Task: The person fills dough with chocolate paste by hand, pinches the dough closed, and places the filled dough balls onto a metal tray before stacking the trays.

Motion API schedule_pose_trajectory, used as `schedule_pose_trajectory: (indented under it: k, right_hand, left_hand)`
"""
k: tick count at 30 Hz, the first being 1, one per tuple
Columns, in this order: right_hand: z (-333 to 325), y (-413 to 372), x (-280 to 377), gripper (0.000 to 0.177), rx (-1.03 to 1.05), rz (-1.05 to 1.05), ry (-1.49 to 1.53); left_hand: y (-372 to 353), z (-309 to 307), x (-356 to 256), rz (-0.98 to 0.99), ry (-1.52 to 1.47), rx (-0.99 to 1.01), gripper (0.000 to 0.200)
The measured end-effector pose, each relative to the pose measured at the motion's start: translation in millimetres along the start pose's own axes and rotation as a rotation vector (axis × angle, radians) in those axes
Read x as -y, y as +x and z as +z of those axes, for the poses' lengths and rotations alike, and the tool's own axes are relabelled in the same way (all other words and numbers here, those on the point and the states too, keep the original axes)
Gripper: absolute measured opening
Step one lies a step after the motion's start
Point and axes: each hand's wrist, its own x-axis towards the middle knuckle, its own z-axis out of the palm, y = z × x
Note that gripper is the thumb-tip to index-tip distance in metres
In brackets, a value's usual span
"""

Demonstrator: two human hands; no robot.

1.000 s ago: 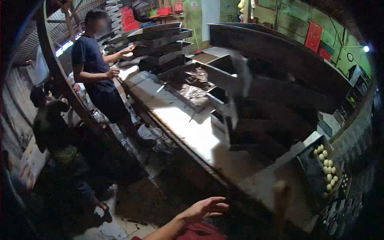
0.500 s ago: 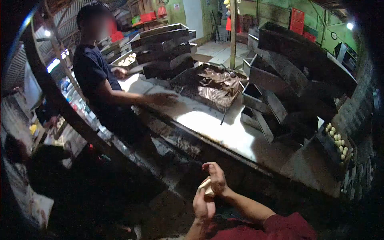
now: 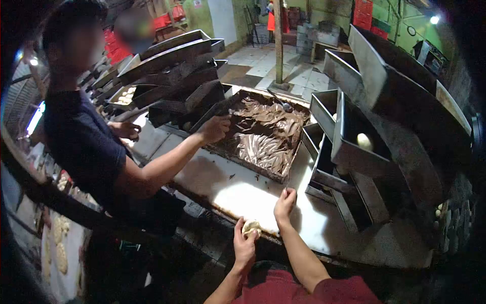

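A pale, flattened piece of dough [image 3: 251, 229] lies in my left hand [image 3: 244, 248], whose fingers are wrapped round its edge over the front of the table. My right hand [image 3: 285, 205] is closed near the front corner of the wide tray [image 3: 273, 175]. It pinches a thin dark tool, of which little shows. Glossy brown filling [image 3: 268, 131] fills much of that tray.
Stacked metal trays [image 3: 349, 147] rise at the right, some with dough balls [image 3: 364, 141]. More trays [image 3: 172, 55] stand at the back left. A person [image 3: 96, 137] at the left reaches towards the filling tray. A post [image 3: 278, 45] stands behind.
My hands have moved apart, the right one forward to the tray corner. The dough now shows flattened in my left hand. The other person's hand has risen to the tray's left edge. The view has shifted.
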Motion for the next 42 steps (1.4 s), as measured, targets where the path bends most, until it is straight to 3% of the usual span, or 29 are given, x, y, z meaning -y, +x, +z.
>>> schedule_pose_trajectory:
  k: [3, 4, 5, 7, 9, 10, 12, 14, 17, 19, 21, 23, 25, 27, 29, 33, 34, 35, 36, 38, 40, 41, 42]
  right_hand:
    - [-25.2, -9.7, 63.0, 0.010, 0.134, -0.159, -0.113]
    - [-17.1, -10.4, 63.7, 0.014, 0.161, -0.361, -0.249]
    - [-16.2, -2.9, 91.0, 0.016, 0.351, -0.310, -0.253]
    - [8.9, 45.6, 99.2, 0.017, 0.449, -0.269, -0.349]
    - [43.8, 100.0, 90.6, 0.017, 0.287, -0.562, -0.732]
    - [60.6, 128.1, 97.8, 0.016, 0.389, -0.305, -0.800]
    - [83.5, 156.9, 93.0, 0.023, 0.476, -0.027, -0.873]
    - [101.7, 174.8, 74.9, 0.022, 0.412, -0.306, -1.224]
    - [107.3, 157.9, 80.2, 0.015, 0.579, -0.275, -1.321]
    - [91.0, 171.3, 83.9, 0.021, 0.877, -0.215, -1.140]
    - [66.4, 158.6, 125.0, 0.021, 0.854, -0.221, -0.691]
    - [44.1, 126.2, 167.9, 0.020, 0.869, 0.047, -0.351]
    - [31.3, 83.0, 190.6, 0.016, 0.803, 0.026, -0.239]
    - [29.5, 49.2, 162.4, 0.012, 0.720, -0.299, -0.240]
    - [29.2, 29.2, 121.9, 0.013, 0.650, -0.346, -0.032]
    - [-1.7, 46.1, 59.2, 0.008, 0.433, -0.778, -0.074]
    - [-13.5, 43.2, 33.8, 0.007, 0.377, -0.540, -0.127]
    - [-22.2, 38.3, 30.0, 0.010, 0.252, -0.456, -0.231]
    - [-28.2, 34.8, 15.9, 0.013, 0.217, -0.450, -0.300]
    - [-32.9, 25.5, 4.3, 0.017, 0.212, -0.449, -0.344]
    - [-31.5, 16.2, 12.1, 0.021, 0.018, -0.640, -0.455]
    - [-34.5, 7.5, 31.1, 0.021, 0.039, -0.652, -0.434]
    - [-41.6, -4.1, 53.4, 0.020, 0.286, -0.479, -0.196]
  left_hand:
    - [43.1, 3.1, 7.2, -0.134, 0.120, 0.073, 0.035]
    - [49.2, 18.3, -14.9, -0.262, 0.154, 0.134, 0.032]
    - [56.1, 26.9, -30.0, -0.385, -0.005, 0.312, 0.036]
    - [72.7, 39.6, -72.0, -0.534, -0.221, 0.347, 0.043]
    - [107.7, 16.8, -67.9, -0.575, -0.521, 0.548, 0.050]
    - [121.0, 6.7, -77.8, -0.573, -0.504, 0.612, 0.052]
    - [146.2, -7.0, -97.7, -0.599, -0.475, 0.627, 0.051]
    - [168.9, -14.1, -109.1, -0.620, -0.487, 0.639, 0.050]
    - [186.8, -24.3, -107.7, -0.656, -0.310, 0.564, 0.042]
    - [195.2, -27.4, -105.3, -0.688, -0.299, 0.529, 0.040]
    - [206.2, -24.7, -107.4, -0.758, -0.334, 0.344, 0.038]
    - [221.3, -26.4, -93.6, -0.704, -0.521, 0.349, 0.036]
    - [227.3, -12.3, -104.9, -0.750, -0.705, 0.310, 0.037]
    - [219.7, -2.4, -120.2, -0.811, -0.910, 0.468, 0.038]
    - [200.4, 3.7, -135.7, -0.838, -0.946, 0.482, 0.045]
    - [163.7, -17.9, -133.1, -0.674, -0.981, 0.512, 0.057]
    - [149.4, -22.0, -136.3, -0.526, -0.907, 0.550, 0.061]
    - [134.6, -24.1, -138.4, -0.375, -0.826, 0.580, 0.066]
    - [118.8, -26.2, -135.1, -0.265, -0.641, 0.513, 0.077]
    - [84.3, -13.5, -135.2, -0.248, -0.562, 0.401, 0.084]
    - [57.6, -6.0, -128.8, -0.243, -0.534, 0.379, 0.088]
    - [45.5, -1.7, -121.6, -0.223, -0.546, 0.333, 0.088]
    - [33.4, -2.2, -113.4, -0.229, -0.550, 0.350, 0.084]
